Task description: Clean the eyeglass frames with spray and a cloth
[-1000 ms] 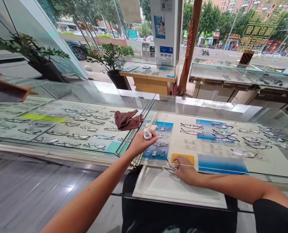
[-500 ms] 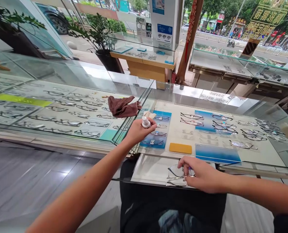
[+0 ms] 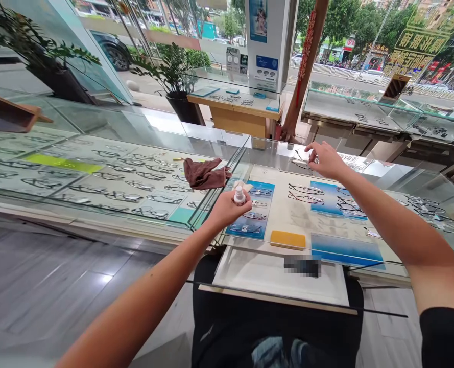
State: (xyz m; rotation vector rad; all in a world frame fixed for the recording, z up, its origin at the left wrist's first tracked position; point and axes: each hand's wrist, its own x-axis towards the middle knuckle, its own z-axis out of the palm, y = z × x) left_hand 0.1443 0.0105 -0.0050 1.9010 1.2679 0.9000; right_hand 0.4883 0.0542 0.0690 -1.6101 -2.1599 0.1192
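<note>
My left hand [image 3: 229, 209] is closed round a small white spray bottle [image 3: 239, 195], its nozzle pointing up, over the glass counter [image 3: 257, 243]. A pale folded piece [image 3: 243, 186] shows right behind the bottle; whether the hand touches it I cannot tell. Just left of it lies a crumpled brown cloth [image 3: 206, 174] on the glass. My right hand [image 3: 324, 159] is stretched to the far side of the counter top, its fingers pinching a pair of eyeglasses [image 3: 300, 162] by one side. The fingers partly hide the frame.
Under the glass lie rows of eyeglasses [image 3: 305, 194], blue cards and a yellow case [image 3: 288, 239]. An open white drawer [image 3: 249, 276] at my lap holds a dark blurred object [image 3: 302, 266]. A brown wooden piece [image 3: 8, 113] stands at the far left.
My right hand has moved from above the drawer to the far side of the counter, taking the eyeglasses along. The dark blurred object now shows in the drawer. My left hand still holds the spray bottle.
</note>
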